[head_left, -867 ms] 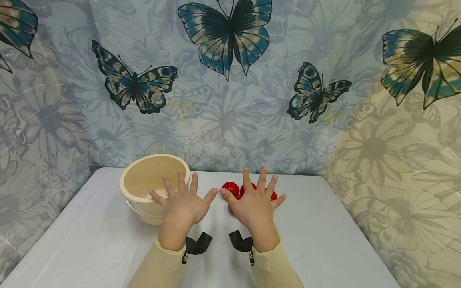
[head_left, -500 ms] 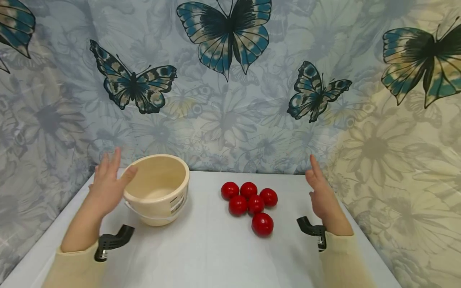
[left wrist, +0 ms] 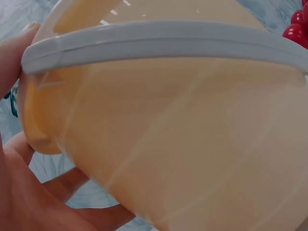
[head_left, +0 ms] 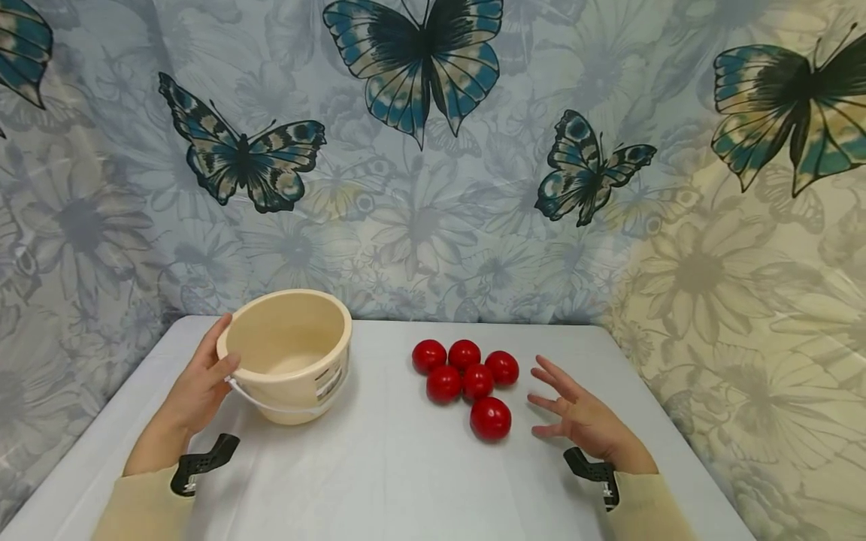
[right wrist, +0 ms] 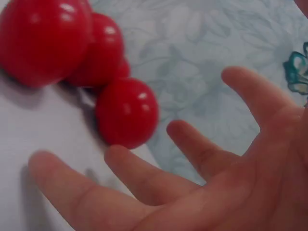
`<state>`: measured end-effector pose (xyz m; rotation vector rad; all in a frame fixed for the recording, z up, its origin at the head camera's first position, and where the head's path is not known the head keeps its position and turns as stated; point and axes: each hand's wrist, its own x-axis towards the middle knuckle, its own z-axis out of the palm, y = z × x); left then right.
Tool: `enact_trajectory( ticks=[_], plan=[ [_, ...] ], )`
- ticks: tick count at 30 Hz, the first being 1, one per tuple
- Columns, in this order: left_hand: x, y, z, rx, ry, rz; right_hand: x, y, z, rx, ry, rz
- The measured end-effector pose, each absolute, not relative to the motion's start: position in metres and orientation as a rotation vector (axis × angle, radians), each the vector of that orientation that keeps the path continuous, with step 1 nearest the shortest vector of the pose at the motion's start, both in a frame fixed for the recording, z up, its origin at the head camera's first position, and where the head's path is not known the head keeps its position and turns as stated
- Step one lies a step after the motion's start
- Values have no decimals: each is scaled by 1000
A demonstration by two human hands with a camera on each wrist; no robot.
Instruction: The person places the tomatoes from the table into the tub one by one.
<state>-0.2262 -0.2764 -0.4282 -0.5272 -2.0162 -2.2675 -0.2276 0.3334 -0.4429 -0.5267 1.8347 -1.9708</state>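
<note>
Head view shows six red balls (head_left: 476, 382) on the table (head_left: 379, 481), at nine o'clock from the right hand (head_left: 585, 421), the nearer hand; its fingers are spread and hold nothing. Balls have no long side. The left hand (head_left: 192, 391) grips the bucket (head_left: 287, 387) at two o'clock; some left fingers hide behind it.

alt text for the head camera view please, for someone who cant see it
A person's left hand holds the side of a cream bucket on a white table, while the right hand, fingers spread, hovers to the right of six red balls without touching them. Behind is a floral backdrop printed with butterflies.
</note>
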Motion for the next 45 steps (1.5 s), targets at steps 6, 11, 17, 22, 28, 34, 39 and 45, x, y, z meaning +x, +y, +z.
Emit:
enact_trajectory(
  ticks=[6, 11, 17, 22, 28, 34, 39, 45],
  plan=[
    [-224, -271, -429, -437, -2011, -2249, -230, 318, -460, -451, 1826, -1909],
    [-222, -266, -427, -362, -2059, -2230, -229, 306, -467, -375, 1859, -1890],
    [-223, -259, -425, -329, -2103, -2217, -228, 295, -472, -335, 1970, -1840],
    [-223, -255, -425, -310, -2145, -2204, -230, 287, -476, -354, 2056, -1779],
    [-224, -244, -424, -275, -2198, -2176, -231, 282, -482, -403, 2098, -1768],
    [-224, -236, -421, -238, -2196, -2183, -231, 277, -484, -430, 2148, -1774],
    [-225, -236, -421, -240, -2203, -2177, -231, 277, -487, -416, 2218, -1749],
    [-225, -237, -423, -257, -2214, -2169, -232, 279, -489, -381, 2179, -1786]
  ],
)
